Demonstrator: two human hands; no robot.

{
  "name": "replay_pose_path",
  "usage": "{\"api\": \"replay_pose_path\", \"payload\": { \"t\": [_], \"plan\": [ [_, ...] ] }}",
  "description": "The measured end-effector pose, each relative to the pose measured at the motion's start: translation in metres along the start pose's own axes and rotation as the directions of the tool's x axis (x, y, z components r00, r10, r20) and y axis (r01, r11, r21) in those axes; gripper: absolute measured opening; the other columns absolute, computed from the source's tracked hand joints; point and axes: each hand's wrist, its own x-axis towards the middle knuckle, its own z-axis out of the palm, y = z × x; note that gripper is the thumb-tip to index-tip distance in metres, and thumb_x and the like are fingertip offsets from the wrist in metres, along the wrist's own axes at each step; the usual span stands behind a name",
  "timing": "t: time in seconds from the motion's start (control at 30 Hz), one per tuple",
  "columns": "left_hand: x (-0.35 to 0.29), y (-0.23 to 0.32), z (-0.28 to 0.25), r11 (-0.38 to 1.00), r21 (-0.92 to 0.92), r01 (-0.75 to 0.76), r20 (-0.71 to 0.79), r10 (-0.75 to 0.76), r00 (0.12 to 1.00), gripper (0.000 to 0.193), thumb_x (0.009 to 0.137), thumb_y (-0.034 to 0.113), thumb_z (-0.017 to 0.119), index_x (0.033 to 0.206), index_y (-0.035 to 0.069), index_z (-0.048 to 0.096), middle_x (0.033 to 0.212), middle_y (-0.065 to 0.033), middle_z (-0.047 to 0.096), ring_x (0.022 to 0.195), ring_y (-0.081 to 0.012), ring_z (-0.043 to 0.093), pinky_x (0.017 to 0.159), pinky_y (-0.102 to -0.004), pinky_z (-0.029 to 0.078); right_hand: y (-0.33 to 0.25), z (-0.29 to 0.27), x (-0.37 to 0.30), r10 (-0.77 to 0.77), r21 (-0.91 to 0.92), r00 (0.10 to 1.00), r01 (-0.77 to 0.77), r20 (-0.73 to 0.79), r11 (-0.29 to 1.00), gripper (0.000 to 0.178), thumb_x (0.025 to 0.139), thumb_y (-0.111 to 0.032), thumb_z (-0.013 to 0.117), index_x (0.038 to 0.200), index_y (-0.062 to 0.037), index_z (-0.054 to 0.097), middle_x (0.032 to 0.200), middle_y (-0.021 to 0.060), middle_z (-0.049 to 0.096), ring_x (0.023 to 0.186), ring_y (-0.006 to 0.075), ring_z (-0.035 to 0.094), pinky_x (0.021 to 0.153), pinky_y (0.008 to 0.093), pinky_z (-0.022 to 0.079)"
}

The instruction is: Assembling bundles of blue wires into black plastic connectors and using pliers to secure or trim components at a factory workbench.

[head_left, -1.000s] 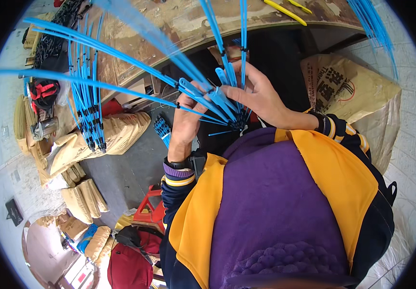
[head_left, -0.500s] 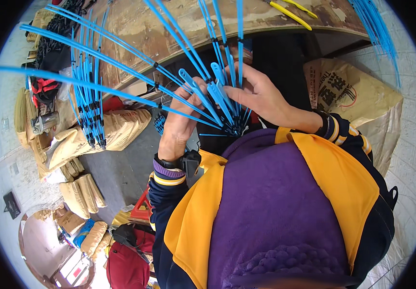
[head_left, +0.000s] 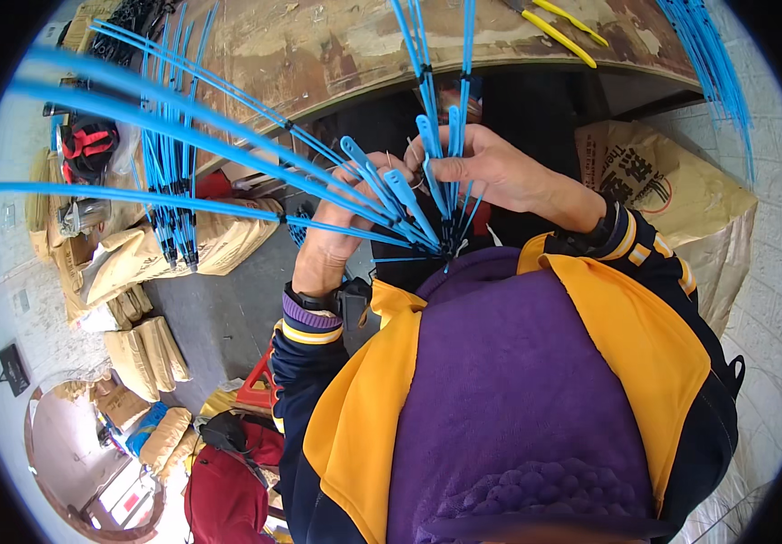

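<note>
Handling one blue rib frame [head_left: 414,209], ribs [head_left: 468,56] fanned, gathered end just beside your purple top [head_left: 518,363]. Your right hand [head_left: 511,172]: closed, thumb against the flat blue tabs [head_left: 426,134]. Your left hand [head_left: 329,231]: fingers bent behind the ribs; exact hold cannot be told. Risks, as judged: long left-side ribs crossing or snagging, from their loose spread; tabs slipping, from a narrow pinch. Markings: paper sack [head_left: 699,195], right, dark printed characters, red round emblem.
</note>
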Motion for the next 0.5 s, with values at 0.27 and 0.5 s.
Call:
{"api": "replay_pose_path", "payload": {
  "t": [0.27,0.5],
  "plan": [
    [-0.004,-0.009,0.0,0.999,-0.042,-0.021,-0.114,0.016,0.993,0.026,0.089,0.019,0.065,0.107,0.0,0.06,0.095,-0.0072,0.065,0.087,-0.0189,0.064,0.081,-0.0305,0.051,0.001,0.013,-0.017,-0.172,-0.235,0.958,0.117,-0.23,0.965,0.021,0.096,-0.016,0.06,0.112,-0.0026,0.056,0.1,0.001,0.058,0.096,0.009,0.055,0.085,0.0249,0.044],
    [-0.011,0.005,0.022,0.997,0.073,-0.023,-0.101,0.031,0.994,0.026,0.087,0.01,0.067,0.11,0.0,0.06,0.095,-0.008,0.066,0.089,-0.0186,0.065,0.082,-0.0308,0.051,0.0,0.014,-0.016,-0.215,-0.242,0.95,0.158,-0.228,0.957,0.024,0.095,-0.02,0.062,0.112,-0.0022,0.058,0.1,0.0014,0.061,0.093,0.0063,0.056,0.085,0.0231,0.046]
  ]
}}
